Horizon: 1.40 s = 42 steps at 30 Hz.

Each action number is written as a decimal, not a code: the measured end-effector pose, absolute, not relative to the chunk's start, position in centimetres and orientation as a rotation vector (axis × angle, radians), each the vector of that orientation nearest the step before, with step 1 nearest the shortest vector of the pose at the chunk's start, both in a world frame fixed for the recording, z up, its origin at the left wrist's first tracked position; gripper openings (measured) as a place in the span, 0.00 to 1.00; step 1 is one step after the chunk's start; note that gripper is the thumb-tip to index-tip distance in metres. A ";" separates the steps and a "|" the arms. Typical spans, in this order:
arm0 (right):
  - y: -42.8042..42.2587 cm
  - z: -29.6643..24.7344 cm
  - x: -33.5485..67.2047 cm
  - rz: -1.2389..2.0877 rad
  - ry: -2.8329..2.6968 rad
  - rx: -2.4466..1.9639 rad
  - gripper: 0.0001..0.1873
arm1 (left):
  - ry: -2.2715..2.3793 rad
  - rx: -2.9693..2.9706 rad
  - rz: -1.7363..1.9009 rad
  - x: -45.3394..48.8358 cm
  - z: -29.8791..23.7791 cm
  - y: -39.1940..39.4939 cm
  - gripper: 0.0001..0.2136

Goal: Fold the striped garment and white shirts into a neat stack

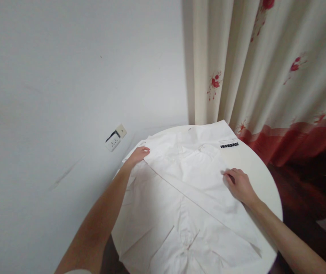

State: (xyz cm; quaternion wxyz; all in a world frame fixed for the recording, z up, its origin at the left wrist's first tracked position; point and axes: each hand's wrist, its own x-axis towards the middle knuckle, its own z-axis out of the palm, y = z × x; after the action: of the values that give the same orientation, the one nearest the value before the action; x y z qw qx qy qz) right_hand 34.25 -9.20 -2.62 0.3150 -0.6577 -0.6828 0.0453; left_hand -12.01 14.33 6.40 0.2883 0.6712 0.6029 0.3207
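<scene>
A white cloth garment [165,201] lies spread and partly folded over the round table. A seam runs down its middle, several creases show near the front, and a long edge crosses it slantwise. My left hand [140,154] is at the garment's far left side, with thumb and fingers closed on the fabric near the upper end of that slanting edge. On the right side, my right hand [238,184] has curled fingers, its thumb and fingertips pinching the cloth's edge. What lies under the folded layer is hidden.
The round white table [268,190] stands against a pale wall [66,95] with a power socket [120,131] and a plugged-in white adapter [113,142]. A black-and-white patterned strip [229,145] lies at the far right. A cream-and-red curtain [266,83] hangs behind, above dark flooring [300,194].
</scene>
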 end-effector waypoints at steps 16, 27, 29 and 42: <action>-9.0 -2.6 34.2 0.134 -1.702 -1.840 0.17 | 1.597 2.138 1.044 -8.9 4.8 13.3 0.20; -10.5 1.1 33.1 0.036 -1.474 -1.629 0.13 | 0.874 2.612 0.650 4.1 1.4 4.3 0.19; -11.9 2.2 31.4 0.060 -1.687 -1.588 0.16 | 0.854 2.681 0.555 4.9 0.0 3.3 0.21; -21.6 1.1 31.6 0.233 -2.243 -1.611 0.25 | 0.816 2.780 0.443 4.3 -0.7 2.9 0.21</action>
State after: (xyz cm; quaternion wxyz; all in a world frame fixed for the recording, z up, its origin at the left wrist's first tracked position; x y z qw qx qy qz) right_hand 31.61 -21.57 1.12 0.1841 -0.5715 -0.7954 0.0826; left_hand 4.31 2.93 -0.71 0.1050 0.9432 0.2769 0.1504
